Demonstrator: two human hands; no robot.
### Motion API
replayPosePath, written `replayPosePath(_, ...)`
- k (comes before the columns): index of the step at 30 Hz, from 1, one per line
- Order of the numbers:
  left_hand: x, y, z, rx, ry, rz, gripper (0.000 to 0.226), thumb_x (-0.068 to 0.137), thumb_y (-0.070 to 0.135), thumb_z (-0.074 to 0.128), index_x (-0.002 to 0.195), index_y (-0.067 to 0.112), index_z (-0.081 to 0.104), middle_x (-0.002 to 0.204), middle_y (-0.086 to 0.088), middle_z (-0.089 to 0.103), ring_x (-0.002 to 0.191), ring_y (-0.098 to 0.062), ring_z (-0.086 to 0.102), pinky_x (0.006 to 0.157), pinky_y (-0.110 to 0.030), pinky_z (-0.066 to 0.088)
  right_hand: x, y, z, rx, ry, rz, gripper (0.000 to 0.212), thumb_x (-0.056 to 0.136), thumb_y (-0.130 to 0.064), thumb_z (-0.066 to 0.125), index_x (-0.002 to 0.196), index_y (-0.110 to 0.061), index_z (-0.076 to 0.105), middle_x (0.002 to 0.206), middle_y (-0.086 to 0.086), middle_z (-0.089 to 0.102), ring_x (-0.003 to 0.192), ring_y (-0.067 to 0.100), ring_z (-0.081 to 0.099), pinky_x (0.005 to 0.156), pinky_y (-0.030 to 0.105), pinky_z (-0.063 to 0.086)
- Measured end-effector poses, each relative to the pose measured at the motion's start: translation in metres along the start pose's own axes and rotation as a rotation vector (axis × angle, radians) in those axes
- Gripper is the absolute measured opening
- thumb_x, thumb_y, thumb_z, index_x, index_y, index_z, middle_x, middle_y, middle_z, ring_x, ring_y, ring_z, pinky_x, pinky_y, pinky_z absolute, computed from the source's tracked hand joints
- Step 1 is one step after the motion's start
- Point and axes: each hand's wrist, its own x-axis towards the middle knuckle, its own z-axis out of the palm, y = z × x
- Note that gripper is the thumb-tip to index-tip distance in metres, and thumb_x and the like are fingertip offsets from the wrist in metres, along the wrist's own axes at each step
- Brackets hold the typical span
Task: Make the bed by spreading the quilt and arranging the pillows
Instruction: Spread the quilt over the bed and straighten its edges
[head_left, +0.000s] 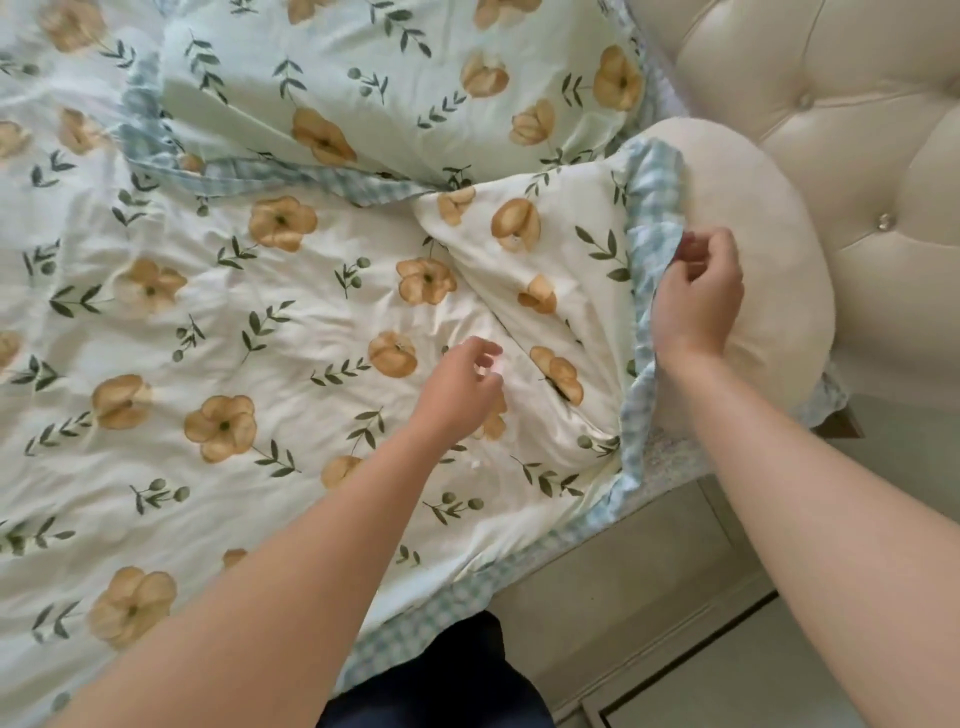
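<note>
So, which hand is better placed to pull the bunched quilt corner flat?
The right hand: it pinches the checked edge of the quilt beside the cream pillow. The left hand hovers above the quilt, gripping nothing.

Floral quilt (208, 322) rumpled (corner raised); floral pillow (395, 88), cream pillow (753, 244) beyond.

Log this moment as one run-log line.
stage: spreading white floral quilt | right hand: grips blue gingham border against plain cream rounded pillow | left hand: loosely curled above quilt, holding nothing
</note>
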Motion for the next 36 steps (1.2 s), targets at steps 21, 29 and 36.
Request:
replayPosePath(21, 0.079, 0.050, -0.025, -0.281, 0.158, 0.009, 0.040, 0.094, 0.025, 0.055, 0.133, 0.022, 0.047, 0.131, 0.004, 0.050, 0.110, -0.010, 0.052, 0.088, -0.028, 0.044, 0.107, -0.010, 0.047, -0.970, -0.873, -0.049, 0.083, 0.079, -0.084, 0.028, 0.100, -0.014, 0.066, 0.098, 0.009, 0.065, 0.089, 0.030, 0.060, 0.078, 0.037, 0.046)
replayPosePath(29, 0.166, 0.100, -0.020, -0.319, 0.432, -0.102, 0.053, 0.088, 0.033, 0.064, 0.133, 0.015, 0.044, 0.120, 0.004, 0.047, 0.108, -0.014, 0.055, 0.093, -0.028, 0.043, 0.183, -0.008, 0.102, -0.261, -0.634, 0.240, 0.058, 0.083, -0.046, 0.064, 0.128, -0.012, 0.048, 0.118, 0.007, 0.064, 0.105, 0.025, 0.062, 0.085, 0.034, 0.048)
replayPosePath(36, 0.203, 0.111, -0.034, -1.038, 0.356, -0.467, 0.065, 0.076, 0.029, 0.078, 0.125, 0.003, 0.046, 0.113, -0.014, 0.061, 0.093, -0.022, 0.066, 0.070, -0.028, 0.056, 0.196, -0.019, 0.155, 0.142, -1.009, 0.658, 0.105, 0.070, -0.064, 0.071, 0.152, -0.019, 0.023, 0.159, 0.005, 0.021, 0.146, 0.029, 0.018, 0.115, 0.052, 0.017)
